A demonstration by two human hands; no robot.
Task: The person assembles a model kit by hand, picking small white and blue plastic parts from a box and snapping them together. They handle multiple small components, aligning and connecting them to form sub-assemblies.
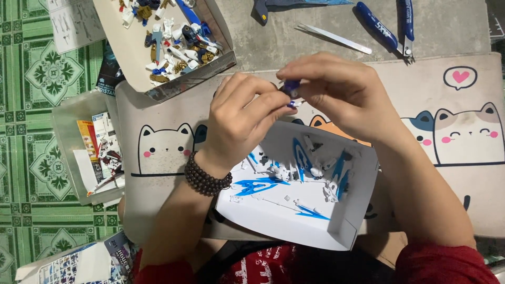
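Left hand [244,123]: fingers pinched on a small blue-and-white model part [291,90], beaded bracelet [205,176] at the wrist. Right hand [336,89]: fingertips closed on the same part from the other side. Part: held between both hands above a white cardboard tray [273,215]; too small and covered to tell its long axis or heading. Beyond: tweezers [332,38], blue-handled nippers [392,26], a box of loose parts [131,52], a cat-print mat [463,131].

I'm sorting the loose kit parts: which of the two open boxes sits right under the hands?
The white box with scattered blue and white pieces, nearest the person. The other box, top left, is fuller and away from both hands.
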